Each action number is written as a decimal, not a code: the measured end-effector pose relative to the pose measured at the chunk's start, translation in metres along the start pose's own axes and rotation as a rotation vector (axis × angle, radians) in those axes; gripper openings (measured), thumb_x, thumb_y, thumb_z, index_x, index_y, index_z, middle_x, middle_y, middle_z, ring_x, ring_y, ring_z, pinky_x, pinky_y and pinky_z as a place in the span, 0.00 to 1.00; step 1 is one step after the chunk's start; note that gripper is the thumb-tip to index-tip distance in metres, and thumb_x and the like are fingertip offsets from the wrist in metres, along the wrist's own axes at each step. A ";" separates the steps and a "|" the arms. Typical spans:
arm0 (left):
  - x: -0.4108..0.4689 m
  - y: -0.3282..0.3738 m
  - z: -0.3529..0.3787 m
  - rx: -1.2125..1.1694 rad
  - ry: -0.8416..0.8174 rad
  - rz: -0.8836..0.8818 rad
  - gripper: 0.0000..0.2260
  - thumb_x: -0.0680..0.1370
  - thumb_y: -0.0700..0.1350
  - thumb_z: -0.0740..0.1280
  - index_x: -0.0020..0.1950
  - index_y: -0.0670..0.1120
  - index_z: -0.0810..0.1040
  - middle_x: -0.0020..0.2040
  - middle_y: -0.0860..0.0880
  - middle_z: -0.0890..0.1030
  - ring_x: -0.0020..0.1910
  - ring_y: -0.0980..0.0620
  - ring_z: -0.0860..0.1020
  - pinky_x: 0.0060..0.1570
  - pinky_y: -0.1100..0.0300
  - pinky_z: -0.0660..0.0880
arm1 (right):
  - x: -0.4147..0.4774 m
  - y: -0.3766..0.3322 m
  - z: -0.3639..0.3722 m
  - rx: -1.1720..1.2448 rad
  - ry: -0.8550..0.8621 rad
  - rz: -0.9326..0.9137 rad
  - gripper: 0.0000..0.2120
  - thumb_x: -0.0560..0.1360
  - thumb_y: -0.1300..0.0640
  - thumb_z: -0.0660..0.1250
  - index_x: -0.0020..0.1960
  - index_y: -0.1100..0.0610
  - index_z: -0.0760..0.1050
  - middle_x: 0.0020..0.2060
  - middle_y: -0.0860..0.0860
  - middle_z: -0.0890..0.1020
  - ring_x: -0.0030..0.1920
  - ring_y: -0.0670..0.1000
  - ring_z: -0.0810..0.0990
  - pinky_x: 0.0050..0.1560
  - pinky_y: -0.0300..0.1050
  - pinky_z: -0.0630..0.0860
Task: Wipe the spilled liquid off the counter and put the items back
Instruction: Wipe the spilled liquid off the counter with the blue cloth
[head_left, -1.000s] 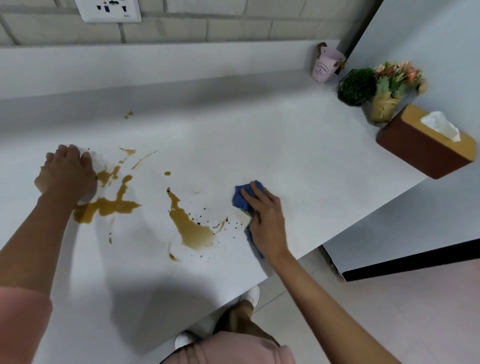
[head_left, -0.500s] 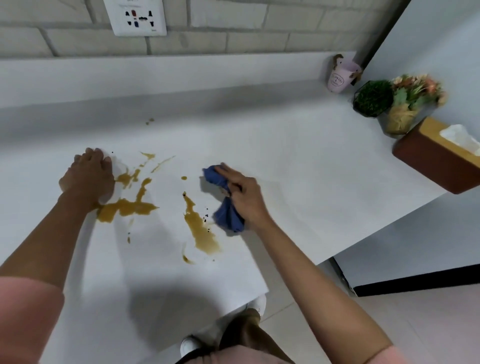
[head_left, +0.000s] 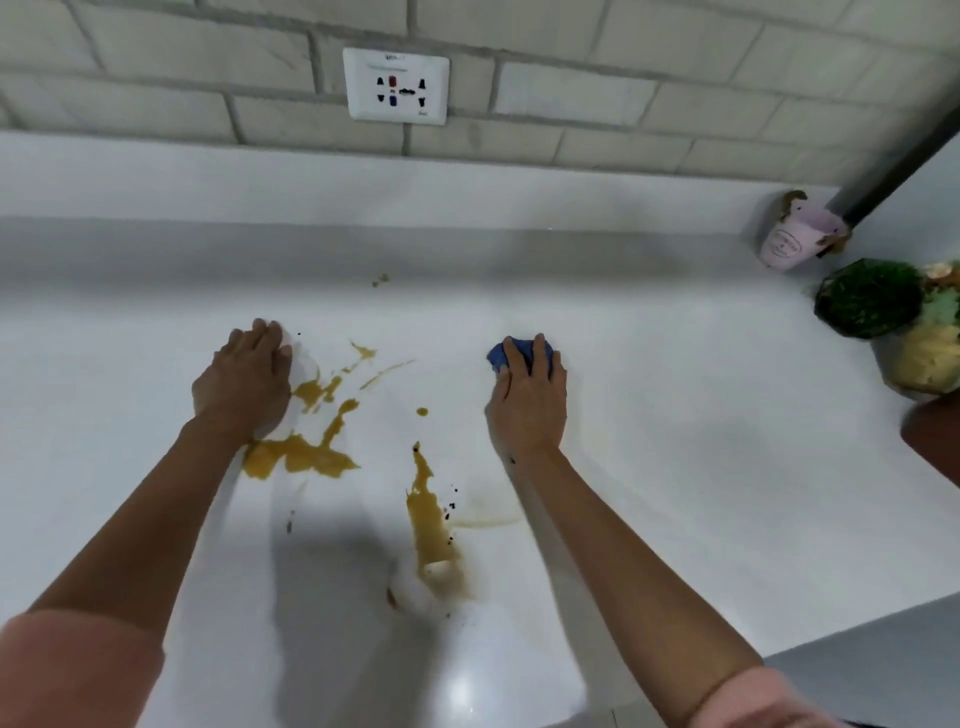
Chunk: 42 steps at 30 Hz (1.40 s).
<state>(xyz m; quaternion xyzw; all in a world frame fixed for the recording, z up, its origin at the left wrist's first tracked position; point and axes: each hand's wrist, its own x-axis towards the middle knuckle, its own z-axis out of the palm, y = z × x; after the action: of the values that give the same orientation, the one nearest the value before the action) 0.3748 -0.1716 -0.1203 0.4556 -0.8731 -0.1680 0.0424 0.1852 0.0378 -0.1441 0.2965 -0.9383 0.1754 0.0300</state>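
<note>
A: As the list runs from the left, item one: left hand (head_left: 244, 384), palm down on the table (head_left: 675, 467), fingers curled over something white, perhaps a paper or a tipped cup; mostly covered, I cannot tell which. Purpose: likely bracing the body or pinning that item.

B: Item two?

A: Spilled liquid (head_left: 298, 457), orange-brown. One pool touches the left hand's wrist side, with streaks above it; a second streak (head_left: 426, 514) lies between the arms, dark specks beside it. Both unwiped, so most of the job looks undone.

B: Item three?

A: Right hand (head_left: 527, 400), fingers closed down over a bunched blue cloth (head_left: 511, 356), pressing it to the table, apart from the streak, on dry surface. Probably placed to begin a sweep leftward.

B: Far right?

A: Pink cup (head_left: 789, 244) in the corner, green plant (head_left: 867, 299) and a yellowish pot (head_left: 930, 358) cut by the frame edge. A brown shape below them is too cropped to name.
</note>
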 end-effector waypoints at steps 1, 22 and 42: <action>0.000 0.001 0.000 -0.004 -0.006 -0.007 0.21 0.82 0.50 0.48 0.75 0.46 0.58 0.75 0.44 0.61 0.72 0.40 0.63 0.67 0.42 0.64 | 0.014 -0.007 0.003 -0.004 -0.031 -0.063 0.20 0.82 0.55 0.48 0.74 0.49 0.60 0.76 0.53 0.56 0.75 0.56 0.53 0.74 0.44 0.52; 0.007 -0.002 0.006 -0.163 0.004 -0.073 0.20 0.82 0.44 0.52 0.75 0.47 0.60 0.76 0.45 0.60 0.72 0.38 0.61 0.70 0.43 0.59 | 0.088 -0.029 0.013 0.225 -0.167 -0.513 0.21 0.74 0.72 0.59 0.65 0.60 0.74 0.69 0.56 0.72 0.72 0.54 0.65 0.73 0.46 0.57; 0.009 -0.007 0.007 -0.137 0.008 -0.061 0.21 0.82 0.44 0.53 0.76 0.48 0.59 0.77 0.49 0.58 0.74 0.42 0.60 0.69 0.45 0.63 | 0.068 -0.099 0.030 0.370 -0.340 -0.658 0.16 0.78 0.60 0.59 0.61 0.67 0.75 0.63 0.63 0.75 0.68 0.62 0.70 0.70 0.56 0.63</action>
<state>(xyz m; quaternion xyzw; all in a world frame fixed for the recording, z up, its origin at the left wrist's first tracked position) 0.3735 -0.1805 -0.1304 0.4789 -0.8450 -0.2267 0.0719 0.1865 -0.0851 -0.1310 0.6059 -0.7375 0.2708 -0.1248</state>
